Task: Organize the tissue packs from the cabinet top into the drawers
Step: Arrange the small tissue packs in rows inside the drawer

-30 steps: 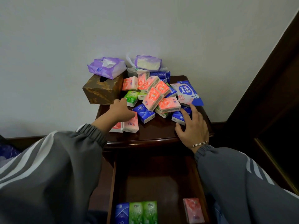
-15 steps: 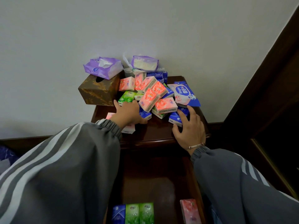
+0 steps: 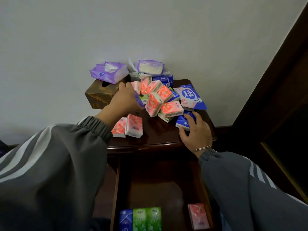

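A heap of small pink, blue and green tissue packs [image 3: 154, 101] lies on the dark wooden cabinet top [image 3: 156, 135]. Two pink packs [image 3: 128, 126] stand apart near the front left. My left hand [image 3: 124, 100] reaches into the heap's left side and closes on a blue pack [image 3: 139, 101], which is tilted and mostly hidden by the fingers. My right hand [image 3: 197, 132] rests at the right, fingers spread on another blue pack [image 3: 184, 122]. The open drawer [image 3: 116, 189] below holds one blue, two green [image 3: 147, 218] and one pink pack [image 3: 198, 215].
A brown tissue box [image 3: 100, 95] with a purple soft pack [image 3: 109, 72] on it sits at the back left. A second purple pack [image 3: 150, 67] and a wet-wipes pouch [image 3: 191, 95] lie at the back and right. Dark wooden furniture [image 3: 275, 105] stands on the right.
My left hand moved from the two pink packs up into the heap and closed on the blue pack there, tilting it. My right hand stayed on its blue pack.
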